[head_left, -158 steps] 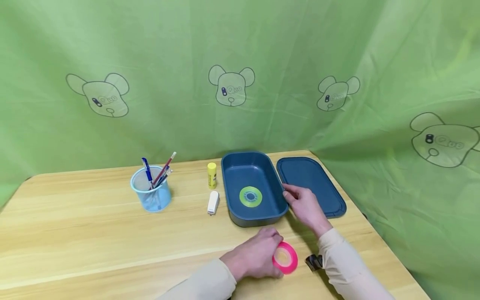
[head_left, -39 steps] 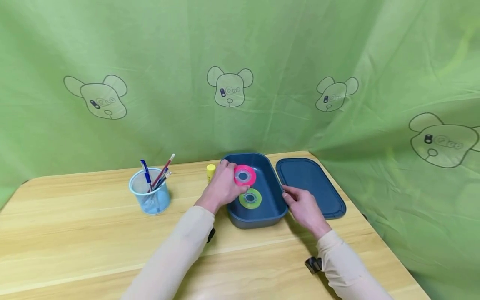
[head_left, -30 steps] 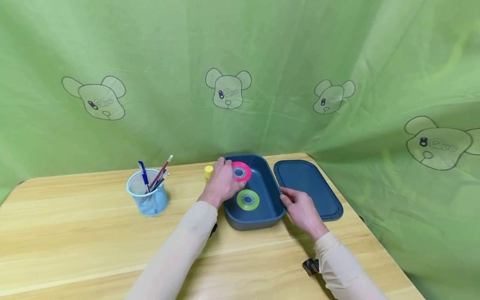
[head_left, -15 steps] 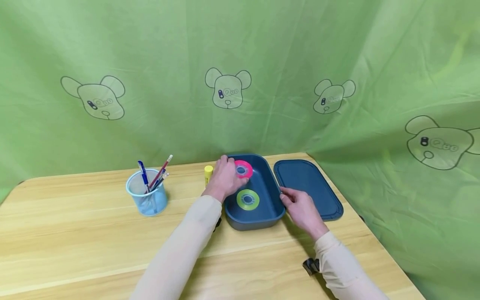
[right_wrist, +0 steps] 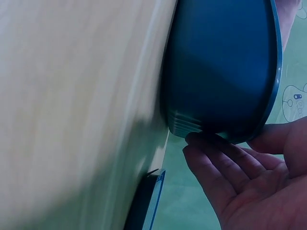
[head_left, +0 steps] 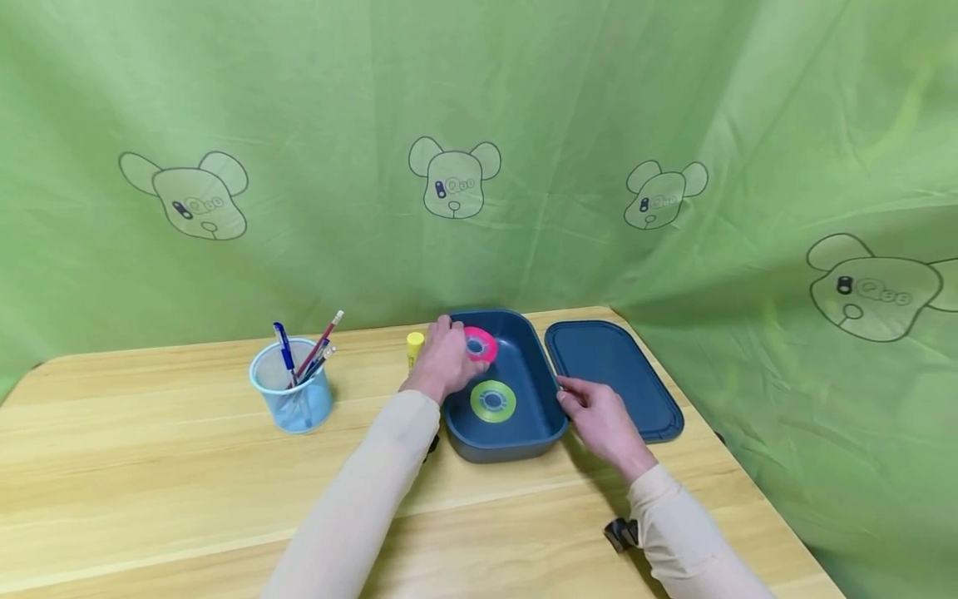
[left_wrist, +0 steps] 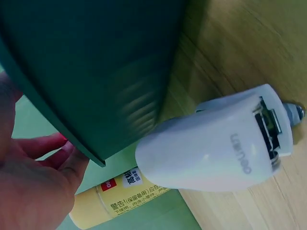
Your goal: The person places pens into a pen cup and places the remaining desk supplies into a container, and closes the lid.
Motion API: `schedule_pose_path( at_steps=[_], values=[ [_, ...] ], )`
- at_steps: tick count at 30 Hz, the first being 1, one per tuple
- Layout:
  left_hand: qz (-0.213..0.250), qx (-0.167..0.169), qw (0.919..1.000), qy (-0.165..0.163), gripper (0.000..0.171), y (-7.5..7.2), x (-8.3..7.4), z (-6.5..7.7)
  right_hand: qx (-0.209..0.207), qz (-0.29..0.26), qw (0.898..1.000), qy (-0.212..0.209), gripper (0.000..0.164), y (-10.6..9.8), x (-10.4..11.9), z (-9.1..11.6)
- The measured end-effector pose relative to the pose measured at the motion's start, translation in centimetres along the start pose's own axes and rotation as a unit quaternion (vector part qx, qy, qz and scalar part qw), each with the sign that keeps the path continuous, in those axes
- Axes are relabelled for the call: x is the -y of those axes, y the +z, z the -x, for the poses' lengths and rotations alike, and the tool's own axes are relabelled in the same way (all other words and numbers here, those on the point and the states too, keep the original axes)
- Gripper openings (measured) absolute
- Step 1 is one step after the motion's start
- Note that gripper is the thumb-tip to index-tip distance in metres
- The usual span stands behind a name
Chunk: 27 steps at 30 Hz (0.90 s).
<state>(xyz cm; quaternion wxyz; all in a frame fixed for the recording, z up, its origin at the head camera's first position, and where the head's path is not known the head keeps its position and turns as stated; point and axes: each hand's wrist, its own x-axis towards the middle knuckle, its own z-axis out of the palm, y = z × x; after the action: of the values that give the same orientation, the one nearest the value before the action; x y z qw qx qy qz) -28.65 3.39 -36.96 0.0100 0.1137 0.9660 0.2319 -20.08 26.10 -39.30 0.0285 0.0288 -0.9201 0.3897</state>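
My left hand point(head_left: 445, 359) reaches over the left wall of the dark blue box point(head_left: 500, 454) and grips a pink tape roll point(head_left: 491, 344) at the far end inside. In the left wrist view its fingers curl behind the box rim, mostly hiding the roll. Flat on the box floor, nearer the front, lies a green tape roll point(head_left: 509, 408). My right hand point(head_left: 602, 420) holds the right side of the box. From the right wrist view, that thumb is at the rim and the fingertips touch the outer wall point(right_wrist: 220, 62).
Left of the box stands a yellow glue stick point(head_left: 415, 345), beside a small white stapler point(left_wrist: 206, 143). A blue mesh cup point(head_left: 299, 408) with pens and pencils is further left. The box's flat lid point(head_left: 614, 374) lies on the right, near the table edge.
Over five seconds, my left hand has carried the pink tape roll from the table's front into the far end of the box. The right hand keeps its hold on the box.
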Motion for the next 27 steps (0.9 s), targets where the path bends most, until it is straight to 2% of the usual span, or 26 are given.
schedule_pose_path(
  at_steps=[4, 10, 16, 20, 22, 27],
  values=[
    [-0.004, 0.004, 1.0000, 0.007, 0.079, 0.1, 0.1, 0.2, 0.001, -0.002, 1.000, -0.002, 0.040, 0.0, 0.0, -0.1],
    [0.027, 0.012, 0.9996, -0.004, 0.079, 0.1, 0.3, 0.4, 0.001, -0.002, 1.000, -0.007, 0.040, 0.1, -0.2, -0.2],
    [0.031, 0.001, 0.9991, 0.028, 0.073, -0.3, 0.3, 0.6, -0.001, -0.003, 1.000, -0.010, 0.040, 0.1, 0.0, -0.3],
    [0.071, -0.004, 0.9967, 0.040, 0.066, -0.9, 0.0, 1.3, -0.001, -0.004, 1.000, -0.005, 0.040, 0.0, 0.1, -0.2],
    [0.097, -0.002, 0.9946, 0.035, 0.062, -1.2, 0.0, 1.7, 0.000, -0.003, 1.000, -0.001, 0.040, 0.0, 0.1, 0.0],
    [0.164, -0.006, 0.9857, 0.036, 0.053, -2.4, 0.2, 3.6, 0.003, -0.009, 1.000, -0.003, 0.040, 0.1, 0.0, 0.1]
  ],
)
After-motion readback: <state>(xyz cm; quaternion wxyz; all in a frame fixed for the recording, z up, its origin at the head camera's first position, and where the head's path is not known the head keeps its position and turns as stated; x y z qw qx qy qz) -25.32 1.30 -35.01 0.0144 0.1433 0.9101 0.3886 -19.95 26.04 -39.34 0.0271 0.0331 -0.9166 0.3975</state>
